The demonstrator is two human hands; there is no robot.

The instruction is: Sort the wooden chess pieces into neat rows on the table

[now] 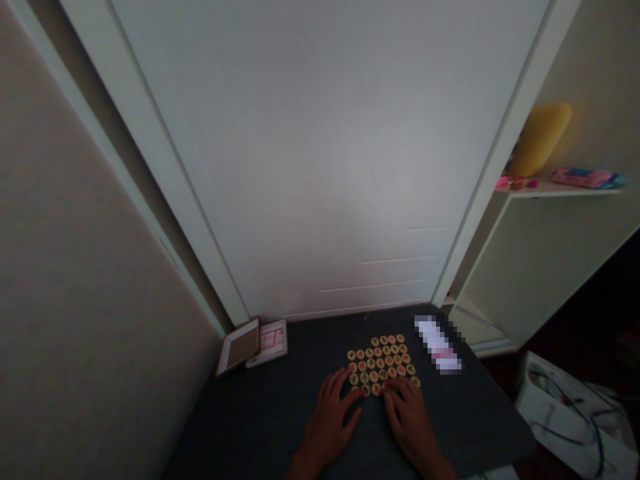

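Note:
Several round Chinese chess pieces (pixel 381 363), tan discs with red or dark markings, lie flat in close rows on the dark table (pixel 260 420). The topmost row is shorter than the others and sits toward the right. My left hand (pixel 330 413) rests at the lower left of the block, fingers stretched and thumb apart, the fingertips at the edge pieces. Over the lower right of the rows lies my right hand (pixel 407 413), its fingers extended across the front pieces and hiding some of them. Neither hand has a piece lifted.
A brown-edged frame (pixel 240 347) and a white card with pink print (pixel 270 342) lie at the back left. On the right is a blurred-out pale object (pixel 437 343). A white panel (pixel 320 167) rises behind the table; a white box with cables (pixel 575 413) stands right.

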